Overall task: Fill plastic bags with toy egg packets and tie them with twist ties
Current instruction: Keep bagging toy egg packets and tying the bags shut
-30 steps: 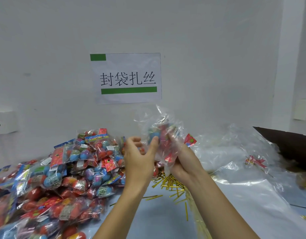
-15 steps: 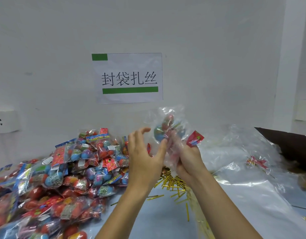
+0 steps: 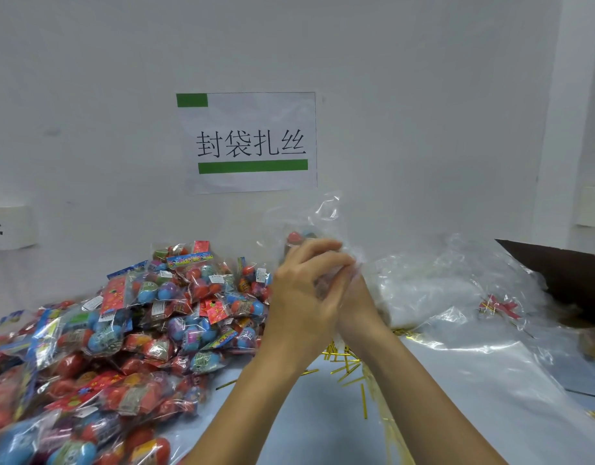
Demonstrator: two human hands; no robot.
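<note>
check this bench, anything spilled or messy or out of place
Yes: gold twist ties lie scattered loose on the table below the hands, pointing every way. The egg packets sit in a sprawling heap on the left. Both hands, left and right, grip a clear bag; no damage shows.

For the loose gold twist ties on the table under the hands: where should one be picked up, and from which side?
Probably pinch one of the stray twist ties lying apart from the heap, at its middle and from straight above. It is a thin strip flat on the table, so a thumb and finger across its width fit best. Both the left hand and right hand currently hold the plastic bag.
</note>
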